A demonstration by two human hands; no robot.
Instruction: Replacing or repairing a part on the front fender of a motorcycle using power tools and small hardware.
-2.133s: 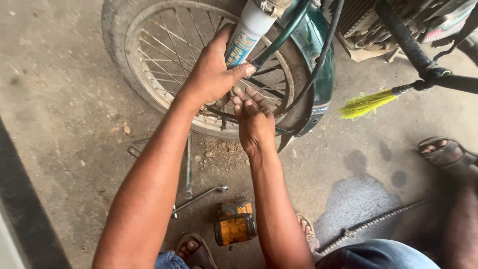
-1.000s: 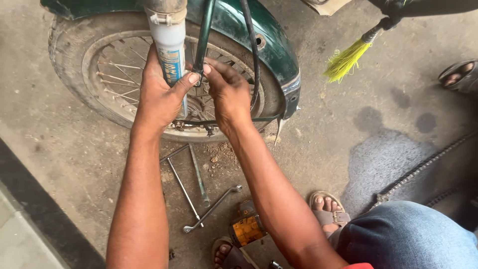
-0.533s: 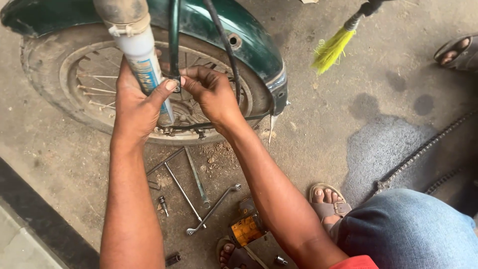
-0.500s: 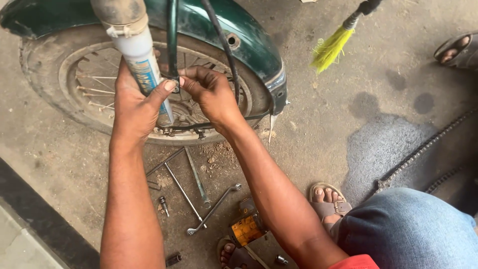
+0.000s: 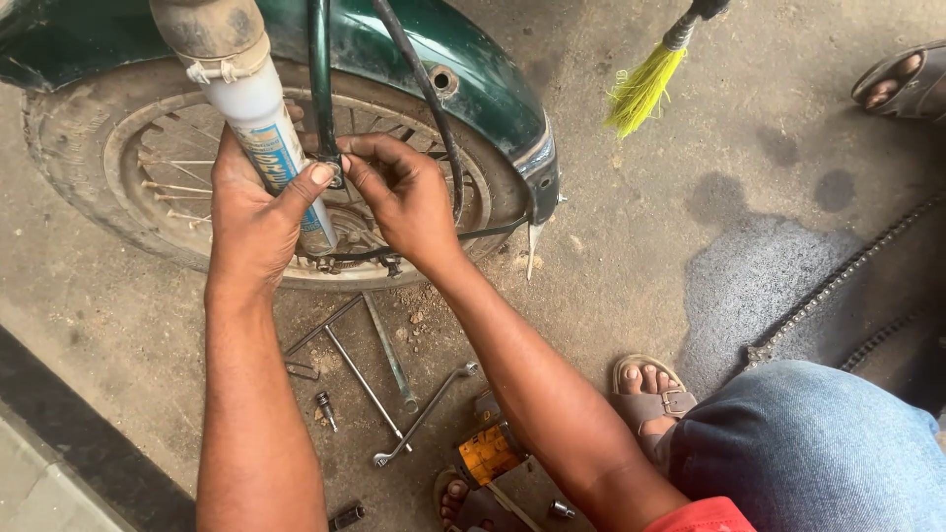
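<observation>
Both hands met at the wheel (image 5: 118, 187) hub, their fingertips' work partly hidden: the left hand (image 5: 258, 212) clenched around the white fork tube (image 5: 258, 118), the right hand (image 5: 409, 197) pinching the green stay (image 5: 319, 89). Wrenches (image 5: 379, 369) lay at six o'clock, a yellow brush (image 5: 641, 91) at two.

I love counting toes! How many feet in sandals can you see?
3. A right foot beside the jeans, a left foot at the bottom edge, another person's foot in the top right corner. More may be hidden.
</observation>
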